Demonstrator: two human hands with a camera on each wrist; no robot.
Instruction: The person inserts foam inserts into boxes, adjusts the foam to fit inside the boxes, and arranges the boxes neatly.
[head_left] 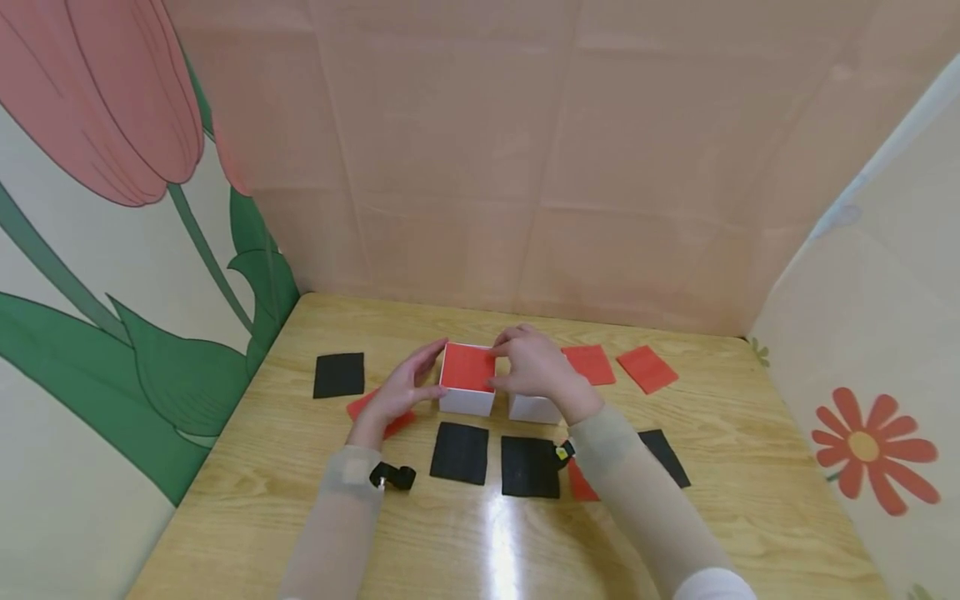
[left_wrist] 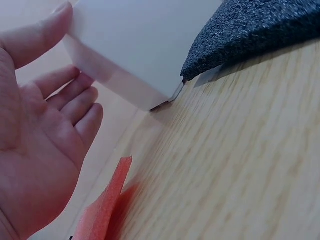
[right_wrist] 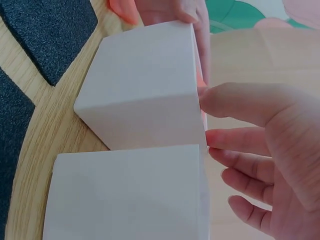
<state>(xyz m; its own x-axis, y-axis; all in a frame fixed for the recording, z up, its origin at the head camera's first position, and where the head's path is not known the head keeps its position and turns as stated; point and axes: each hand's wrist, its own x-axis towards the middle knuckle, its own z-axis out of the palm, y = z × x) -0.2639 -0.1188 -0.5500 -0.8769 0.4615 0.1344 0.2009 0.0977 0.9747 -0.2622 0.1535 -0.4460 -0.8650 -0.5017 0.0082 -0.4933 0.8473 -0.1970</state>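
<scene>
Two white boxes stand side by side at mid-table. A red foam square (head_left: 468, 367) lies across the top of the left white box (head_left: 466, 402). My left hand (head_left: 403, 387) holds that box from its left, thumb at the near corner and fingers along the side. In the right wrist view, my right hand's thumb and forefinger (right_wrist: 240, 100) touch the red square at the box's rim. My right hand (head_left: 531, 364) is above the right white box (head_left: 534, 409) and partly hides its top.
Black foam squares lie in front of the boxes (head_left: 459, 453) (head_left: 530, 467), at the left (head_left: 339, 375) and at the right (head_left: 664, 457). Red squares lie behind right (head_left: 589, 364) (head_left: 647, 369), under my left wrist (head_left: 397, 423) and beside my right forearm (head_left: 582, 483).
</scene>
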